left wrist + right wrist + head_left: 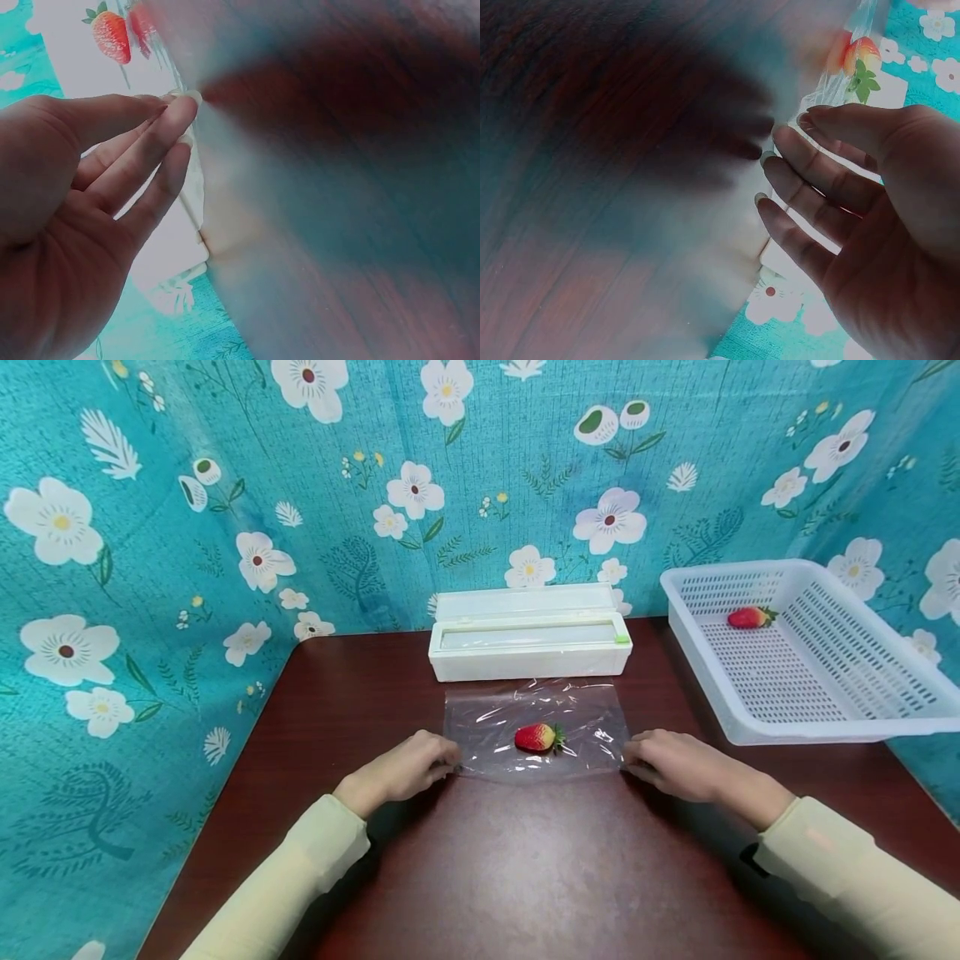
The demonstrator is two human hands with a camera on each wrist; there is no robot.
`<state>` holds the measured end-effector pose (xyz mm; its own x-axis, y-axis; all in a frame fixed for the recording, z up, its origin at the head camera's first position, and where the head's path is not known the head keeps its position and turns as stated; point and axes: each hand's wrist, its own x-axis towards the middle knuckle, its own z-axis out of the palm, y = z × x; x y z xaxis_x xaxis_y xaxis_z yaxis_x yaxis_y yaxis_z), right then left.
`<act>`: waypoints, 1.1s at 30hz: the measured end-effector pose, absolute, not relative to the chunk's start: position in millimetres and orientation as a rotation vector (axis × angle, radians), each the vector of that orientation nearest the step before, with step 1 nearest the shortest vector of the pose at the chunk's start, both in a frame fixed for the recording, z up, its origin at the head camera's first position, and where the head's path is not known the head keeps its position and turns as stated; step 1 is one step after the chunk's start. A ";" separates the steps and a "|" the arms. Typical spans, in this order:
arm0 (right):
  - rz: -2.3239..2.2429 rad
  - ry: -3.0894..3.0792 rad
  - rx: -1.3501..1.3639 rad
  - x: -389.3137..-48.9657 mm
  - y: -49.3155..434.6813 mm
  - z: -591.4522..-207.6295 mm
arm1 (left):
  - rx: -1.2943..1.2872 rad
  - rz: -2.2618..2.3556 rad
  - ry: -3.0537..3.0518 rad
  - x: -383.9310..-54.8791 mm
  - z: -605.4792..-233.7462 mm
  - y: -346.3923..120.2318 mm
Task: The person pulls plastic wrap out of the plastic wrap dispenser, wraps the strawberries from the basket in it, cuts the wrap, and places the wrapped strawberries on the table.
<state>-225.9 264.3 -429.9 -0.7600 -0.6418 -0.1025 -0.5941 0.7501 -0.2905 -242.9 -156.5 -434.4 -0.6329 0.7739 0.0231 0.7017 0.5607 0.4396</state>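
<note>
A sheet of clear plastic wrap (487, 727) lies on the table in front of the white wrap box. On the sheet rests a red strawberry (536, 737), its green leaves pointing right; both wrist views also catch this strawberry (111, 37) (864, 58). My left hand (412, 766) pinches the near left corner of the wrap between thumb and forefinger. At the near right corner, my right hand (678, 766) pinches the wrap the same way, its other fingers loosely bent in the right wrist view.
The white wrap box (532, 662) stands at the back with its lid raised and a green slider (622, 639) at its right end. A white basket (738, 718) on the right holds another strawberry (748, 617). Flowered blue cloth (480, 468) hangs behind the dark red table (510, 877).
</note>
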 end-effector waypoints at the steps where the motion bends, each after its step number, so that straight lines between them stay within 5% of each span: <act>1: -0.360 2.753 -0.971 -225.9 264.5 -429.4 | 1.255 0.618 2.618 -243.3 -434.2 -156.5; 33: -0.421 2.757 -0.922 -242.5 273.7 -418.6 | 1.115 0.825 2.627 -260.2 -430.8 -161.8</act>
